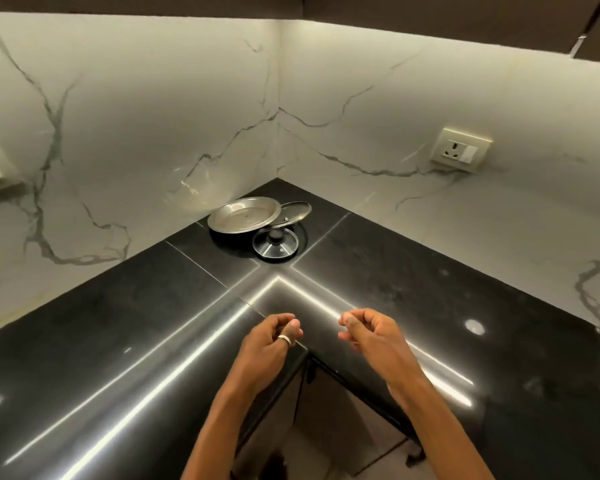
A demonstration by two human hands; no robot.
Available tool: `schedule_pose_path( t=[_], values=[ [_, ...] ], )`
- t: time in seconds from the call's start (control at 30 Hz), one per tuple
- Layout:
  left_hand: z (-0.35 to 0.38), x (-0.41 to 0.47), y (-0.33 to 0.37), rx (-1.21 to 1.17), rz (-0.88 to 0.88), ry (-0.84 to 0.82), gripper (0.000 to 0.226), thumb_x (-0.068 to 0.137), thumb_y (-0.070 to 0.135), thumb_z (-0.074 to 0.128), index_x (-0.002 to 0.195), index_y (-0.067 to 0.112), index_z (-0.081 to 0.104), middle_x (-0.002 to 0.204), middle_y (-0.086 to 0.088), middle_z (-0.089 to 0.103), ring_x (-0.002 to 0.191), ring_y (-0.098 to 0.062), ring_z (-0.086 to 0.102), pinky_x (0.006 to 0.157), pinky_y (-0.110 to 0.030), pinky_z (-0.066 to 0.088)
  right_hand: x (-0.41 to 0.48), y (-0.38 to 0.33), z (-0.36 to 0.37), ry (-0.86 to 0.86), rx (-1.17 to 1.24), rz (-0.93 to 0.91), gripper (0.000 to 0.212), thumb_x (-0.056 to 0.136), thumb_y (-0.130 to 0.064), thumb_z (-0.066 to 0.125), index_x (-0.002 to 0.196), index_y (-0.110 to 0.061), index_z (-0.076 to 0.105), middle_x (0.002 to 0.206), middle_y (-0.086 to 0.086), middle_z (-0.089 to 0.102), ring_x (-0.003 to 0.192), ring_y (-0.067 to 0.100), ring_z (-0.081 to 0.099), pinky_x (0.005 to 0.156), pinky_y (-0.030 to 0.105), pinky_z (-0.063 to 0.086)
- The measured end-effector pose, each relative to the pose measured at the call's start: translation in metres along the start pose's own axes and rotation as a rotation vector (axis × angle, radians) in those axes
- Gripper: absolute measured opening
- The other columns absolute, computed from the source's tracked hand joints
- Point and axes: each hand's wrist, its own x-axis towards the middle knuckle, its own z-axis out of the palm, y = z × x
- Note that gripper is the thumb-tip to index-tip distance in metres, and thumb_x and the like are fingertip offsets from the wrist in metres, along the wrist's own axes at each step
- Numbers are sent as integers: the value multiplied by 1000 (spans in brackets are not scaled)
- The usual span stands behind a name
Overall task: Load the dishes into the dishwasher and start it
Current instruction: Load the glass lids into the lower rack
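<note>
Three dishes sat in the black counter's (84,341) far corner: a steel plate (245,216), a steel lid (291,211) tilted beside it, a glass lid (275,242) in front. Whatever lay under the plate was unclear. The left hand (274,336) and right hand (368,332) hovered nearer, fingers curled, empty.

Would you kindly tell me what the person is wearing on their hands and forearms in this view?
The left forearm and right forearm are bare as far as the frame shows, with no sleeve, watch or bracelet in view. The left hand wears one silver-coloured ring. The right hand shows no ring, and neither hand is gloved.
</note>
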Motion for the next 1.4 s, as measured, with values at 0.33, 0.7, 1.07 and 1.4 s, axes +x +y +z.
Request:
schedule_pose_path(
  t=[0.33,0.7,1.07,1.4],
  values=[
    [-52,134,-49,113,-204,70,8,97,43,60,98,37,66,92,14,75,92,-6,70,86,-31,55,139,-22,55,-8,-154,116,15,95,-37,64,91,-25,72,82,-6,73,87,8,73,71,28,50],
    [-57,312,-29,549,-143,48,49,96,44,57,133,13,53,136,-14,54,125,-35,53,102,-43,45,254,-40,91,30,-202,178,17,95,-30,62,86,-19,71,82,2,74,86,18,73,59,27,44],
    [-13,396,-26,606,-187,356,78,81,45,77,132,4,36,132,-21,55,123,-38,52,98,-46,47,306,-8,67,16,-194,188,12,96,-37,62,93,-28,69,91,-9,73,85,4,72,69,26,54],
    [-3,347,-31,541,-173,389,83,81,31,76,145,8,28,138,-16,54,129,-32,51,106,-42,47,378,-26,79,6,-313,177,27,93,-46,60,100,-20,65,92,-7,68,85,12,64,81,36,54]
  ],
)
